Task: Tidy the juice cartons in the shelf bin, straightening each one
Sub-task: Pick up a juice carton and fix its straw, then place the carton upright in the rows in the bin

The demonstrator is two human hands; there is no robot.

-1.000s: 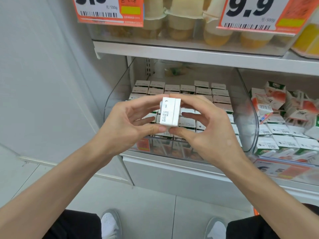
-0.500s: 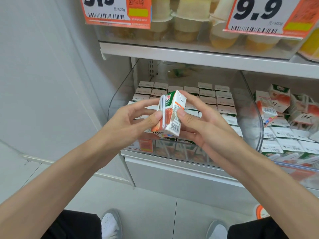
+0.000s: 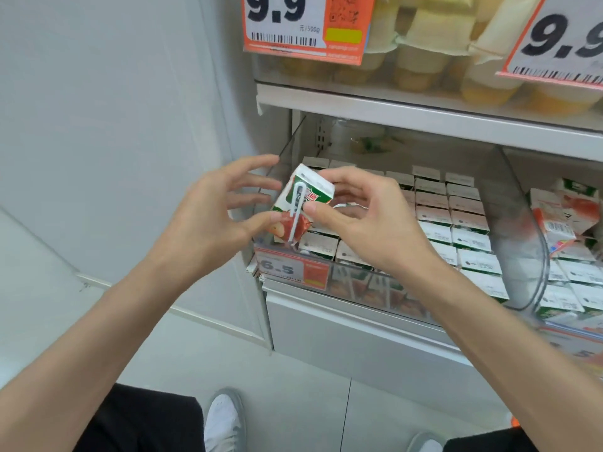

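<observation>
1. Left hand: fingers spread and straight, gripping nothing. Only the thumb tip touches the lower edge of the juice carton.
2. Right hand: thumb and forefinger pinch the carton's upper half. The other fingers curl behind it.
3. Carton position: between my two thumbs, held above the near-left corner of the shelf bin.
4. Orientation: long axis tilted, white top up and away to the right, base down toward my left thumb, straw face toward me.
5. Step, in my judgement: one carton is lifted out and is being squared for return.
6. Next move requires bringing the axis upright, then lowering it among the packed cartons just beyond my right fingers, top level with theirs.
</observation>
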